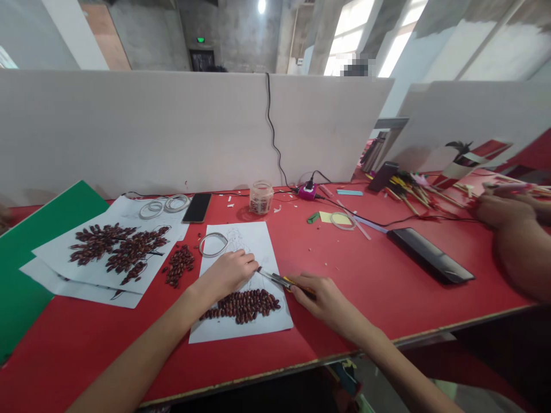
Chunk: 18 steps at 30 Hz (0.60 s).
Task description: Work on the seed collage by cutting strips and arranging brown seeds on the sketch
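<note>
My right hand grips a box cutter with a yellow-and-black handle, its metal blade pointing left. Close to the blade tip, my left hand is closed in a pinch on a small dark red bean. Both are above a white sheet of paper with a line drawing. Rows of dark red beans cover the sheet's lower part. A loose heap of beans lies to the left, and a tape roll rests at the sheet's upper left.
Left are bean-covered papers, a green board and a phone. A glass jar and purple power socket stand behind. At right lie a dark tablet-like device and another person's hands. A white partition closes the back.
</note>
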Available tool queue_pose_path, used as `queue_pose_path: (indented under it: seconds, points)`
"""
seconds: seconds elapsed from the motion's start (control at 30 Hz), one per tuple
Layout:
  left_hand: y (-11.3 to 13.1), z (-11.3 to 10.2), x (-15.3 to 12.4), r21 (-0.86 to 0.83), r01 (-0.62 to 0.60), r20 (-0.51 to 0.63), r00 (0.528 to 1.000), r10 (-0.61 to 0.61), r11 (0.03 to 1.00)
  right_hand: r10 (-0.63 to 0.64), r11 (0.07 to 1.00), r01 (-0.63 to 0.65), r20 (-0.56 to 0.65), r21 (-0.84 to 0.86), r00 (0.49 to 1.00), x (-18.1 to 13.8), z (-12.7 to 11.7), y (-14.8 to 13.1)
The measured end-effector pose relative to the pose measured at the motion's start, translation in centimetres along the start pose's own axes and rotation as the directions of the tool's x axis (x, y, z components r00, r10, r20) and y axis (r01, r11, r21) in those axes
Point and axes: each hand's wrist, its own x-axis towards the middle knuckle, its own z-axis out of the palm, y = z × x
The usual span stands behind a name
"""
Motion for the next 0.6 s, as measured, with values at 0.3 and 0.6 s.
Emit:
queue_pose_path:
  seconds: [0.3,0.6]
  points:
    - [0.0,0.0,1.2,0.124,-0.068,0.079,0.995,0.059,0.99,0.002,0.999,-0.003,0.028,0.039,1.0,0.3,-0.3,-0.4]
    - [-1.3,-0.8,-1.0,-0.257,0.101,0.018,0.995,-0.1,0.961,-0.002,1.0,0.002,0.018,0.014,1.0,0.3,-0.2,-0.4]
